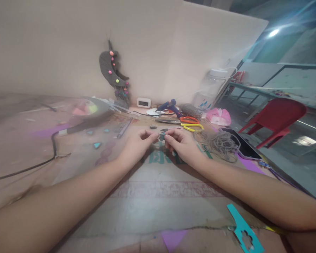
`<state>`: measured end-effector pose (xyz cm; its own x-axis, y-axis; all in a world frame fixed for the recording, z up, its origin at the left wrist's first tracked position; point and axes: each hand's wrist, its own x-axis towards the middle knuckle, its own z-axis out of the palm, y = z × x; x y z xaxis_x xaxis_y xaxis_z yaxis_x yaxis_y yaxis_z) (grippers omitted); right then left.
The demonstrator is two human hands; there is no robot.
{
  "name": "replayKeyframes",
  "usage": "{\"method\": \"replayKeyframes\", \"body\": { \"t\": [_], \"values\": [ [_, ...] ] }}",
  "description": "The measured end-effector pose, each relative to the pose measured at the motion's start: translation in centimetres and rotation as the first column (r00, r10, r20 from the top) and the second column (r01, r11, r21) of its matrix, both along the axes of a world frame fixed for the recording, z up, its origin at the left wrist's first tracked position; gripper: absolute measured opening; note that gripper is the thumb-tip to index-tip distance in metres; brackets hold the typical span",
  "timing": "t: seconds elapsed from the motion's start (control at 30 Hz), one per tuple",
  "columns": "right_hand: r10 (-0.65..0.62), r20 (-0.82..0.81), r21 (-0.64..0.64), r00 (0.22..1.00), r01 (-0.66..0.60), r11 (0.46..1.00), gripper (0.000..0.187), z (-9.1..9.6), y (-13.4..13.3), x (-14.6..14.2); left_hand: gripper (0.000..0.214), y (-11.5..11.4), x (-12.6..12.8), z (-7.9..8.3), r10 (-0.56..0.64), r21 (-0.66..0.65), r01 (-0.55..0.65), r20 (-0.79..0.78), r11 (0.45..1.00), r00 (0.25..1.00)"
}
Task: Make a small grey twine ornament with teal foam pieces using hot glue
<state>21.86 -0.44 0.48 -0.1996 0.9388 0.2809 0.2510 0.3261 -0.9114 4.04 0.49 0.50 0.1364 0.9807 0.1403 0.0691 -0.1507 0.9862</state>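
Both my forearms reach forward over a sheet of cardboard (158, 196) on the table. My left hand (137, 144) and my right hand (181, 142) meet fingertip to fingertip, each pinched on a small teal and dark piece (162, 135) held between them. What the piece is I cannot make out. A tangle of grey twine (221, 144) lies just right of my right hand.
Orange and yellow scissors (191, 123), a blue glue gun (170, 106), a twine spool (191, 110), a small white clock (143, 102) and a grey decorated craft shape (112, 68) sit behind. A black cable (52, 144) runs left. A teal cut-out (243, 230) lies near right; a red chair (276, 117) stands beyond.
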Motion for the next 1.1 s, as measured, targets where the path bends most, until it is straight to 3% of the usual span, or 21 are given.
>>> {"method": "replayKeyframes", "body": {
  "t": [0.17,0.33,0.53,0.83,1.1],
  "values": [
    [-0.005,0.006,0.001,1.0,0.005,1.0,0.022,0.04,0.02,-0.01,0.036,0.07,0.01,-0.3,-0.034,-0.029,0.035,0.041,0.999,0.999],
    [-0.008,0.008,-0.011,1.0,0.008,1.0,0.024,0.09,0.05,0.0,0.025,0.28,-0.03,-0.4,-0.035,0.014,0.036,-0.077,0.999,0.996],
    [0.007,0.004,-0.016,1.0,-0.007,1.0,0.024,-0.01,0.12,0.0,0.018,0.16,0.2,-0.08,-0.021,-0.054,0.019,-0.034,0.998,0.999],
    [0.014,0.002,0.002,1.0,-0.014,1.0,0.024,-0.14,0.21,0.01,0.035,0.31,-0.18,-0.64,-0.031,-0.119,0.025,-0.055,0.993,0.998],
    [0.011,-0.013,-0.018,1.0,-0.012,1.0,0.023,-0.03,0.16,-0.07,0.028,0.25,-0.1,-0.21,-0.034,-0.017,0.033,-0.083,0.999,0.996]
  ]
}}
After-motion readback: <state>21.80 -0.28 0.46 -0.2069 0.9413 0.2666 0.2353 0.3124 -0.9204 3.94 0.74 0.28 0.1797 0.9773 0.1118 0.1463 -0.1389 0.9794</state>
